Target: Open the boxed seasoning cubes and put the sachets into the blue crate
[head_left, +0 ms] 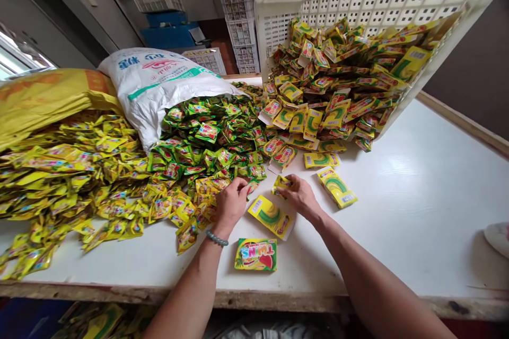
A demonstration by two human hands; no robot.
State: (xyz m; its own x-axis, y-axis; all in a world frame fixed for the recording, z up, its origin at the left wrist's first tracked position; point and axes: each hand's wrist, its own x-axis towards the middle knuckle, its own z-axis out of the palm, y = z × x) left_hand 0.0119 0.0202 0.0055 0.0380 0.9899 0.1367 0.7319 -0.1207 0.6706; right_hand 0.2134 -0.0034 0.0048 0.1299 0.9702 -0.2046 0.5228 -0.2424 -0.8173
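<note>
My left hand (231, 200), with a beaded bracelet at the wrist, has its fingers pinched at a small green candy packet (252, 187) by the front of the green heap. In my right hand (301, 194) is a small yellow candy packet (280, 185), gripped between thumb and fingers. Just below the hands lies a yellow carton (267, 215) with a white flap open at its right end. Nearer to me, a "TWINS" carton (255, 254) rests flat, its lettering upside down. Two more cartons (337, 187) lie right of my right hand.
A tipped white basket (397, 2) spills many cartons onto the white table (413, 212). A white sack (159, 77) spills green packets (207, 137); a yellow sack (47, 95) stands behind yellow packets (59, 169). Stacked crates (238, 16) stand behind. The table's front edge (278, 299) is worn.
</note>
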